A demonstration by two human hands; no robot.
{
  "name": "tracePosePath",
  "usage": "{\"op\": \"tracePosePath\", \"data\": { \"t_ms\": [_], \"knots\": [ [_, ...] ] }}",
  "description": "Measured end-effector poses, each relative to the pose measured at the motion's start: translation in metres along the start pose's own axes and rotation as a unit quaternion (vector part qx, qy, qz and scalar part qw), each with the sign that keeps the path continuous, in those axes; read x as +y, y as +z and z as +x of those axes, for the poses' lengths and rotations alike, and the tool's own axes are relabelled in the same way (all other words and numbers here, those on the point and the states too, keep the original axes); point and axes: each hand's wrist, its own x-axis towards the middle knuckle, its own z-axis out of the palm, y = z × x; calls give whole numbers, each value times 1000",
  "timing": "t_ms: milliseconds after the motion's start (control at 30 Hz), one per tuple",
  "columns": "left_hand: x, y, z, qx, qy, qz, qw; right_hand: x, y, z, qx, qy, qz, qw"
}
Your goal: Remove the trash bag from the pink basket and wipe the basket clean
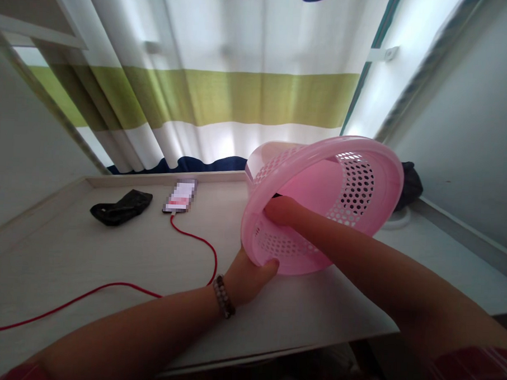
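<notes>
A pink plastic basket (321, 184) with round holes in its wall is tilted on its side above the white table, its mouth towards me. My left hand (249, 276) grips the lower left of its rim, thumb over the edge. My right hand (281, 209) reaches inside the basket with its fingers curled near the left inner wall. A small black patch (277, 195) shows at these fingers; what it belongs to is hidden. The far fingers of both hands are out of sight.
On the white table (149, 264) lie a folded black plastic bundle (120, 208) and a phone (181, 197) on a red cable (199, 238). Behind the basket, at right, is a black bundle (411, 185) over a white round base (397, 218). A striped curtain (241, 94) hangs behind.
</notes>
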Motion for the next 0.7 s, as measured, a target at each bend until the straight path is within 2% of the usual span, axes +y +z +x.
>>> {"op": "tracePosePath", "data": {
  "t_ms": [100,233,300,400,600,700],
  "knots": [
    [1,0,0,-3,-12,-1,1000,-8,2,-20,3,12,-13,1000],
    [0,0,0,-1,-16,-10,1000,-16,6,-49,2,-13,-44,999],
    [-2,0,-1,4,-10,-12,1000,-16,5,-54,5,-29,-51,998],
    [-3,0,-1,13,-14,-8,1000,-9,5,-44,3,-33,-45,998],
    [-1,0,-2,15,-28,-16,999,11,7,2,6,15,-14,1000],
    [0,0,-2,9,-23,-14,1000,11,6,8,21,30,-12,999]
  ]
}}
